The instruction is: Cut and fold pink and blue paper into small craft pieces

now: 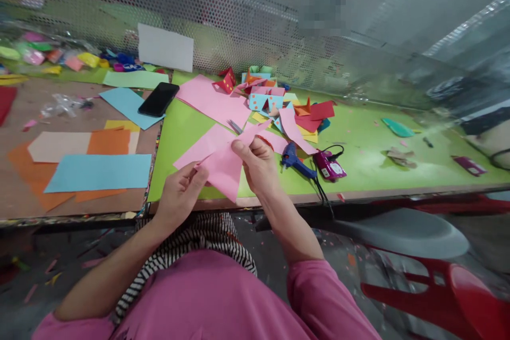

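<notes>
A sheet of pink paper (223, 167) is stretched between my two hands above the table's front edge. My left hand (181, 191) pinches its lower left corner between thumb and fingers. At the paper's upper right, my right hand (257, 164) is closed on it, thumb on top and fingers curled. Scissors (235, 127) show just behind the paper, blades toward the upper left and an orange handle beside my right fingers. Whether that hand touches the scissors I cannot tell. More pink paper (195, 149) lies flat underneath.
Right of my hands lie a blue glue gun (297, 162) and a purple box (330, 166) with a cord. Folded paper pieces (266, 101) are heaped behind. At left are a black phone (159, 99) and blue paper (99, 172). A red chair (450, 292) stands at right.
</notes>
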`<action>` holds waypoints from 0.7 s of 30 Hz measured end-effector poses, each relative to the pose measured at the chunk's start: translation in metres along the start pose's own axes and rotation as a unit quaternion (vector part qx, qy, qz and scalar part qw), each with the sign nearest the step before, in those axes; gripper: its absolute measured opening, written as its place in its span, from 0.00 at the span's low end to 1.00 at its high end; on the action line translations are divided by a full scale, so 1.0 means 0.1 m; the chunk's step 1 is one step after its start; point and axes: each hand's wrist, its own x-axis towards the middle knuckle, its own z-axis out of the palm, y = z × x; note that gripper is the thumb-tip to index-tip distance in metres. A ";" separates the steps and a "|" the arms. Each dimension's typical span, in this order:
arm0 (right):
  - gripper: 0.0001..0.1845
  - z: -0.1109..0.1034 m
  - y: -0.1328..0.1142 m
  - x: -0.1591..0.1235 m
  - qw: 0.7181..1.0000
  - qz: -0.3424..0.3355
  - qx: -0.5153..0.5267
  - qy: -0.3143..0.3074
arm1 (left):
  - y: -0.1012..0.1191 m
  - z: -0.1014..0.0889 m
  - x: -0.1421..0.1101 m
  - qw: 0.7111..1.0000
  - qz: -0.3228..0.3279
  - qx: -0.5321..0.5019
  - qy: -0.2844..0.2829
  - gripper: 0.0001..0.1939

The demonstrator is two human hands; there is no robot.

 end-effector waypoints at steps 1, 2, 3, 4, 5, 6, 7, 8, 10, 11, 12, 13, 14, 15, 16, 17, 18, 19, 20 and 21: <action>0.21 0.00 0.00 -0.01 1.000 0.002 0.006 -0.003 | 0.01 -0.02 -0.01 1.000 0.013 0.019 0.001 0.18; 0.19 0.01 0.00 -0.02 1.000 0.007 0.014 -0.008 | 0.03 -0.03 -0.02 0.999 0.027 0.043 0.007 0.19; 0.17 0.02 -0.01 -0.04 1.000 0.014 0.024 -0.014 | 0.04 -0.05 -0.02 0.997 0.045 0.065 0.016 0.20; 0.14 0.03 -0.01 -0.06 0.999 0.024 0.035 -0.018 | 0.04 -0.06 -0.03 0.994 0.062 0.081 0.023 0.21; 0.13 0.03 -0.01 -0.07 0.998 0.034 0.046 -0.020 | 0.03 -0.07 -0.03 0.992 0.078 0.091 0.030 0.21; 0.12 0.04 -0.01 -0.09 0.997 0.044 0.055 -0.020 | 0.01 -0.08 -0.04 0.991 0.087 0.093 0.035 0.22; 0.11 0.05 -0.01 -0.11 0.996 0.053 0.063 -0.018 | -0.01 -0.08 -0.05 0.991 0.090 0.090 0.038 0.22; 0.11 0.05 -0.02 -0.11 0.996 0.059 0.069 -0.015 | -0.04 -0.09 -0.05 0.993 0.083 0.081 0.039 0.23; 0.11 0.03 -0.02 -0.10 0.995 0.064 0.075 -0.012 | -0.11 -0.09 -0.04 0.997 0.053 0.041 0.029 0.26; 0.11 0.03 -0.02 -0.09 0.995 0.063 0.075 -0.010 | -0.14 -0.09 -0.03 0.999 0.037 0.013 0.015 0.28; 0.11 0.02 -0.02 -0.07 0.995 0.060 0.074 -0.010 | -0.17 -0.09 -0.01 1.000 0.021 -0.011 -0.005 0.29; 0.11 0.02 -0.01 -0.05 0.996 0.055 0.073 -0.008 | -0.17 -0.08 0.01 0.999 0.005 -0.023 -0.027 0.30; 0.12 0.01 -0.01 -0.03 0.996 0.050 0.073 -0.007 | -0.17 -0.06 0.02 0.999 -0.013 -0.023 -0.047 0.29; 0.12 0.02 0.00 -0.02 0.996 0.045 0.072 -0.005 | -0.16 -0.04 0.03 0.998 -0.030 -0.012 -0.062 0.27; 0.12 0.03 0.01 -0.01 0.997 0.040 0.071 -0.002 | -0.15 -0.01 0.04 0.997 -0.047 0.004 -0.068 0.25; 0.12 0.04 0.02 0.00 0.997 0.036 0.069 0.000 | -0.13 0.01 0.05 0.996 -0.060 0.020 -0.064 0.23; 0.12 0.05 0.03 0.01 0.997 0.033 0.067 0.002 | -0.12 0.03 0.05 0.996 -0.068 0.033 -0.054 0.22; 0.13 0.07 0.04 0.01 0.997 0.030 0.065 0.001 | -0.11 0.05 0.04 0.996 -0.073 0.038 -0.041 0.22; 0.13 0.08 0.05 0.02 0.998 0.029 0.064 -0.003 | -0.12 0.07 0.03 0.996 -0.077 0.037 -0.028 0.22; 0.13 0.09 0.06 0.02 0.997 0.028 0.065 -0.005 | -0.13 0.08 0.02 0.996 -0.086 0.027 -0.023 0.22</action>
